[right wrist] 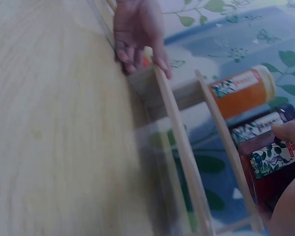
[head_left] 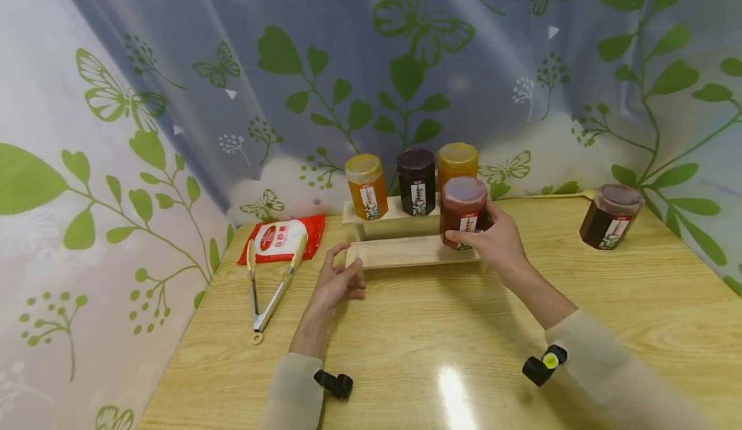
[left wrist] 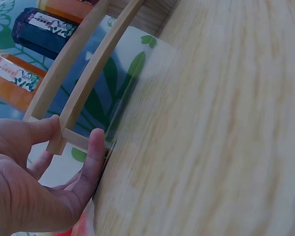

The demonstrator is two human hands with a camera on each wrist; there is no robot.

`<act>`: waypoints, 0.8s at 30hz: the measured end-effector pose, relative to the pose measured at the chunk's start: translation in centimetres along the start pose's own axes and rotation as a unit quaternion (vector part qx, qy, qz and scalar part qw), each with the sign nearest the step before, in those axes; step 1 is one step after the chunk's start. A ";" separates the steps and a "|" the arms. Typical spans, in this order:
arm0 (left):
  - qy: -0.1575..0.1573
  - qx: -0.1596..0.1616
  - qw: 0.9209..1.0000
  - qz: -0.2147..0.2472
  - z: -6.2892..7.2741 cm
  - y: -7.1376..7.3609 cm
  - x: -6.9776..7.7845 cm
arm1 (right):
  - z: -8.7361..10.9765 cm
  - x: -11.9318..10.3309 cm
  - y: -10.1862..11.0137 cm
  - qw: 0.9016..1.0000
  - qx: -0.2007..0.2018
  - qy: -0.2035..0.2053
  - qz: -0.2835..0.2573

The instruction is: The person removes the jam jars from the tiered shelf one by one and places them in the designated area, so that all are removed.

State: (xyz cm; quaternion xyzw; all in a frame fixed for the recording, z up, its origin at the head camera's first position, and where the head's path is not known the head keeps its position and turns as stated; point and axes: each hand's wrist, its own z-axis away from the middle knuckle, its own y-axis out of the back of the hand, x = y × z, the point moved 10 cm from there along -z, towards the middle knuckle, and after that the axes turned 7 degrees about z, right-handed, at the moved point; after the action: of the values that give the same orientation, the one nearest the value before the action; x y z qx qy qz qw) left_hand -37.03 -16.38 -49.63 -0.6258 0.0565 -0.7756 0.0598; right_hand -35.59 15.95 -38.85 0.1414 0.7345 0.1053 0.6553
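A two-step wooden rack (head_left: pixel 406 252) stands on the table. My left hand (head_left: pixel 336 282) grips its left end, the thumb against the front board in the left wrist view. My right hand (head_left: pixel 503 240) holds a dark red jam jar (head_left: pixel 455 206) upright, thumb in front, over the right part of the lower step. In the right wrist view, the held jar (right wrist: pixel 265 169) appears slightly above the lower board. On the upper step stand an orange jam jar (head_left: pixel 367 188), a dark purple jar (head_left: pixel 416 185) and a yellow-lidded orange jar (head_left: pixel 458 153), partly hidden behind the held one.
Another dark jam jar (head_left: pixel 610 217) stands on the table at the right. A thin yellow utensil (head_left: pixel 559 195) lies along the back edge. Metal tongs (head_left: pixel 272 298) with cream tips rest at the left, touching a red and white packet (head_left: pixel 284 237). A patterned curtain hangs behind.
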 end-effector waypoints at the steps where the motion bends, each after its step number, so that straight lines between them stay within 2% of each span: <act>1: 0.001 0.001 1.000 0.000 0.0 0.0 0.0 | 0.0 0.0 0.6 1.000 0.005 0.000 0.005; 10: -0.006 -0.004 1.000 0.000 -0.1 -0.1 0.1 | 0.2 0.2 5.3 0.998 0.052 0.009 0.046; 19: -0.007 -0.001 1.000 0.007 0.1 -0.2 0.0 | 0.3 1.4 8.4 0.995 0.072 0.011 0.066; 24: -0.007 -0.005 1.000 0.005 0.0 -0.2 0.0 | 0.6 2.7 9.9 0.993 0.090 -0.010 0.078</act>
State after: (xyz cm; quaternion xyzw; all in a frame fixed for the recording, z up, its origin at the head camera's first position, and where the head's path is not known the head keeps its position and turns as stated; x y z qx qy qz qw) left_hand -37.01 -16.21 -49.56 -0.6310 0.0627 -0.7708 0.0607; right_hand -34.61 26.13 -38.12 0.2577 0.7213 0.0880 0.6368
